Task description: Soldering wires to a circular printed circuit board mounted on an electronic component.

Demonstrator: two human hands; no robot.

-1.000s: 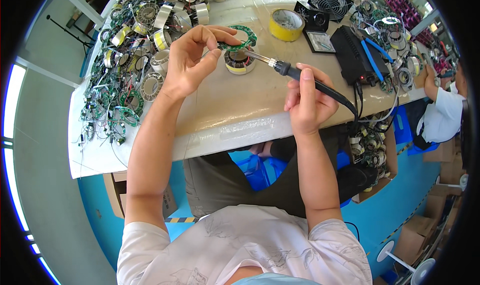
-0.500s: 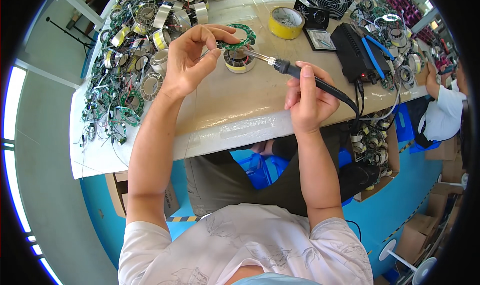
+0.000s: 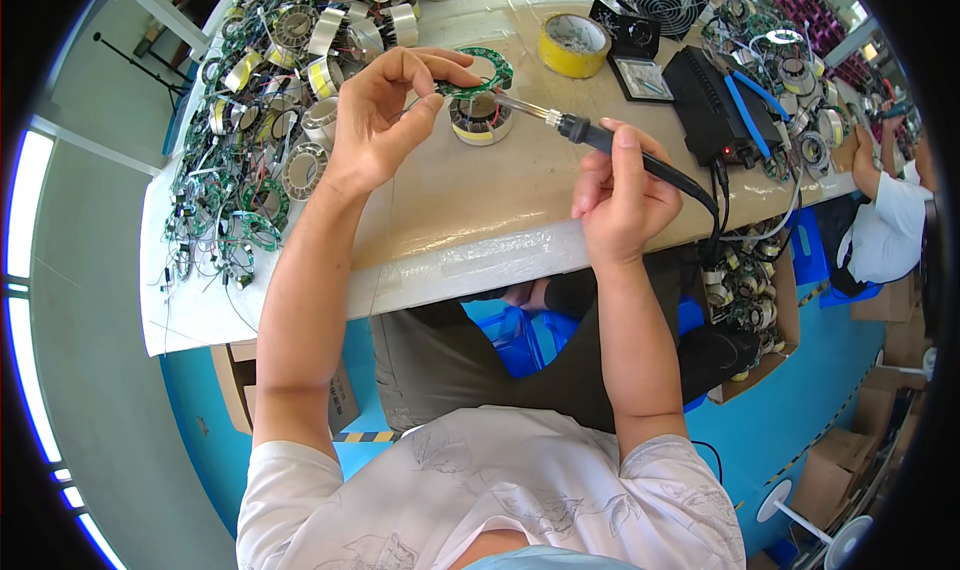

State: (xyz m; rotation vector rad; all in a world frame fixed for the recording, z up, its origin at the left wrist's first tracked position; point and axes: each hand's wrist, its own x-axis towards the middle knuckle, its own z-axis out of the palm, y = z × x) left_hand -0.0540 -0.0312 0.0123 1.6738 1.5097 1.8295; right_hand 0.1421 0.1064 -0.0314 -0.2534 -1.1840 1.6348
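My left hand [image 3: 375, 115] is closed at the left edge of a green ring-shaped circuit board [image 3: 497, 62], fingertips pinching there. A thin wire runs by its fingers and trails toward the table edge; exactly what grips it is hidden. Directly under the board stands a motor stator [image 3: 480, 133] with a yellow band round its base. In my right hand [image 3: 625, 195] is a black-handled soldering iron [image 3: 575, 128], held like a pen. Its metal tip points left at the near right edge of the board; whether it touches I cannot tell.
Piled stators [image 3: 300, 90] with wires and boards cover the table's left side. Beyond my right hand are a yellow tape roll [image 3: 572, 48], a black soldering station [image 3: 715, 100] with blue-handled pliers [image 3: 745, 115], and a fan [image 3: 660, 5]. Another person [image 3: 885, 230] sits at the right.
The soldering iron and my right hand have shifted slightly right, its tip drawn a little back along the board's edge. My left hand and the board stay nearly still.
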